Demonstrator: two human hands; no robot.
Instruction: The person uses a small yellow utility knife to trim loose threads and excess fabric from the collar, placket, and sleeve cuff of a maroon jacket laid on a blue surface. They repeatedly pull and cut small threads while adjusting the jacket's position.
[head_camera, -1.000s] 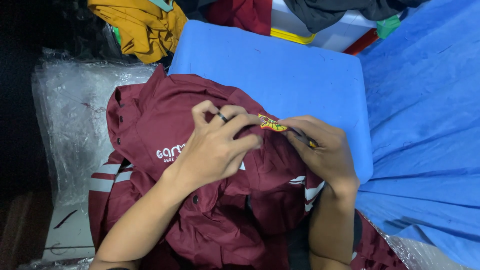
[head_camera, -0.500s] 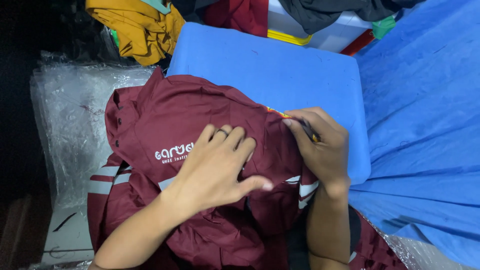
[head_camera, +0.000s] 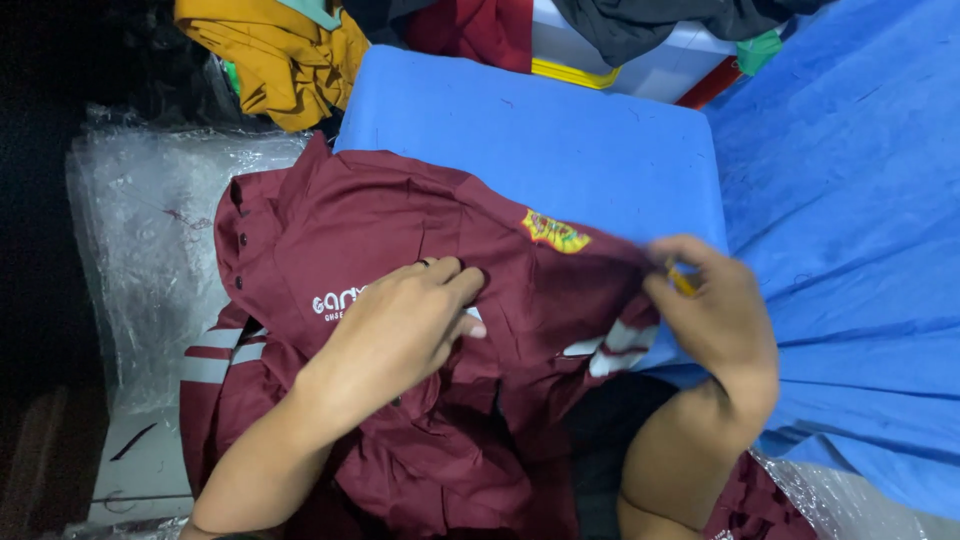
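Note:
A maroon polo shirt (head_camera: 400, 225) with white lettering, a yellow embroidered patch and white sleeve stripes lies bunched over the near edge of a blue padded surface (head_camera: 560, 130). My left hand (head_camera: 410, 325) presses flat on the shirt's chest, fingers together. My right hand (head_camera: 715, 315) grips the shirt's right edge by the sleeve, with a small yellow object pinched between its fingers. More maroon fabric hangs over my lap below both forearms.
A mustard yellow garment (head_camera: 275, 55) is piled at the top left, with dark red and black clothes beside it. Crinkled clear plastic bags (head_camera: 145, 250) lie on the left. Blue cloth (head_camera: 850, 220) covers the right side. A white box (head_camera: 650, 55) stands at the back.
The shirt has been spread wider and flatter over the blue surface. My left hand slid down across the chest, and my right hand pulled the right edge outward to the right.

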